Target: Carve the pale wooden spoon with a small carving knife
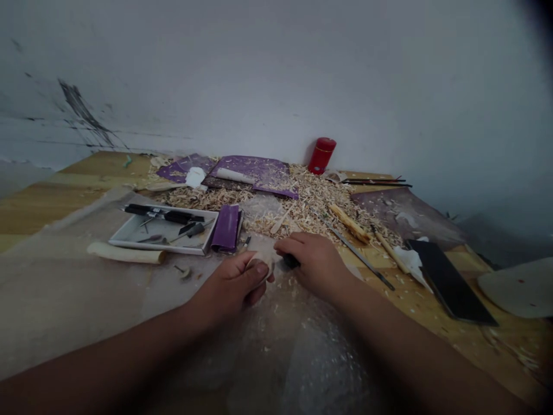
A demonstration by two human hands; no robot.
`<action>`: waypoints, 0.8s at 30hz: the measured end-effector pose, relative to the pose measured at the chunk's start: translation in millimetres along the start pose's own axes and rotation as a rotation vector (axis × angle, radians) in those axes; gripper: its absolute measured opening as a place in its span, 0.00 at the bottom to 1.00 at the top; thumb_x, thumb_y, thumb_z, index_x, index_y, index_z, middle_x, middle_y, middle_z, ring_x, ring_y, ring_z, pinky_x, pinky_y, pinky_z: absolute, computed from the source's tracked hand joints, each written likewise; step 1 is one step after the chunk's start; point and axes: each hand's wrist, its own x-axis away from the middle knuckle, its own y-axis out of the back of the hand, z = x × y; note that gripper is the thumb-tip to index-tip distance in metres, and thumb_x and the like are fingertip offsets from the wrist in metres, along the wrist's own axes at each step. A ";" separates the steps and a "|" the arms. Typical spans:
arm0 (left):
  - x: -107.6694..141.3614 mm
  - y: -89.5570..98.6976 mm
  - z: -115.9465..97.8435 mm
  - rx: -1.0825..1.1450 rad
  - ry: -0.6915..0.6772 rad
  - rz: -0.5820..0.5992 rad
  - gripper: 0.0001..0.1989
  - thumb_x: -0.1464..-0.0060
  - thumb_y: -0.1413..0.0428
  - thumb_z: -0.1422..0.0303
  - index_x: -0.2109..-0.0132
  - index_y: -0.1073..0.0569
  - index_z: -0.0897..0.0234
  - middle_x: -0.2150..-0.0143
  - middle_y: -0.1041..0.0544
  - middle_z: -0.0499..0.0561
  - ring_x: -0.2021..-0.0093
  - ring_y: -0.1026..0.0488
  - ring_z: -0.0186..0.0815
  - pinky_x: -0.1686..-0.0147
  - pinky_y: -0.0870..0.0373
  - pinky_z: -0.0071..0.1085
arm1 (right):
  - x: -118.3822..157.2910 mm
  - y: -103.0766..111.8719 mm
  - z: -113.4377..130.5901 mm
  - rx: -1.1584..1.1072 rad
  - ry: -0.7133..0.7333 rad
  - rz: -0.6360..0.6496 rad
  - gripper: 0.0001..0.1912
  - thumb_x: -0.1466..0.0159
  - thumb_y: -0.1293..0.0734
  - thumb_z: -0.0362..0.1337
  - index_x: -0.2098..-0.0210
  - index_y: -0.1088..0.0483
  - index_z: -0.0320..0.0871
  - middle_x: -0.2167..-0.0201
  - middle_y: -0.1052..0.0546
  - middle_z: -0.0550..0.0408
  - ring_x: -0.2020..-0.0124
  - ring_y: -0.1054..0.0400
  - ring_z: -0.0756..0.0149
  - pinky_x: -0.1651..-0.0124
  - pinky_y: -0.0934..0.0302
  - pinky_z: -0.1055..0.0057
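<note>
Near the middle of the view, my left hand (237,280) is closed around a small pale piece (263,263), its thumb lying over it. Just to the right, my right hand (313,262) has its fingers curled round a small black object (290,261), mostly hidden by the palm. A narrow gap separates the two hands. Plastic sheeting (263,346) lies under them. Beyond the hands is a heap of curled wood shavings (319,196). A purple folded packet (226,228) is a little beyond my left hand.
A white tray (173,248) of tools and a pale wooden stick (125,253) lie left. To the right are a long metal file (358,253), a carved wooden piece (349,223) and a black slab (451,282). A red canister (322,155) stands by the wall.
</note>
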 end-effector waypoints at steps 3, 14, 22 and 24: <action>-0.3 -0.5 0.1 0.026 -0.013 0.003 0.10 0.48 0.52 0.63 0.73 0.38 0.65 0.86 0.44 0.39 0.86 0.50 0.22 0.86 0.55 0.19 | -0.1 0.8 5.3 0.035 0.034 0.029 0.09 0.46 0.42 0.32 0.67 0.34 0.45 0.73 0.30 0.57 0.69 0.39 0.68 0.68 0.52 0.73; 4.2 -9.5 -6.2 0.173 0.057 0.076 0.11 0.51 0.51 0.62 0.74 0.43 0.62 0.87 0.46 0.38 0.88 0.55 0.21 0.89 0.59 0.18 | 0.6 -1.3 14.2 0.077 0.007 -0.048 0.11 0.43 0.45 0.41 0.74 0.34 0.44 0.79 0.30 0.57 0.76 0.39 0.69 0.74 0.57 0.72; 11.2 -12.7 -11.4 0.316 0.234 0.094 0.12 0.49 0.54 0.60 0.74 0.42 0.62 0.88 0.49 0.38 0.88 0.59 0.22 0.89 0.61 0.20 | -1.3 -2.3 20.3 0.129 -0.046 -0.122 0.11 0.42 0.44 0.39 0.72 0.33 0.45 0.79 0.29 0.57 0.77 0.39 0.69 0.74 0.56 0.72; 12.2 -13.4 -11.5 0.349 0.261 0.094 0.12 0.48 0.55 0.59 0.74 0.42 0.62 0.88 0.51 0.37 0.88 0.60 0.23 0.89 0.62 0.20 | -3.2 -1.7 18.4 0.147 -0.062 -0.110 0.10 0.42 0.44 0.39 0.71 0.32 0.45 0.78 0.29 0.56 0.76 0.38 0.69 0.73 0.55 0.72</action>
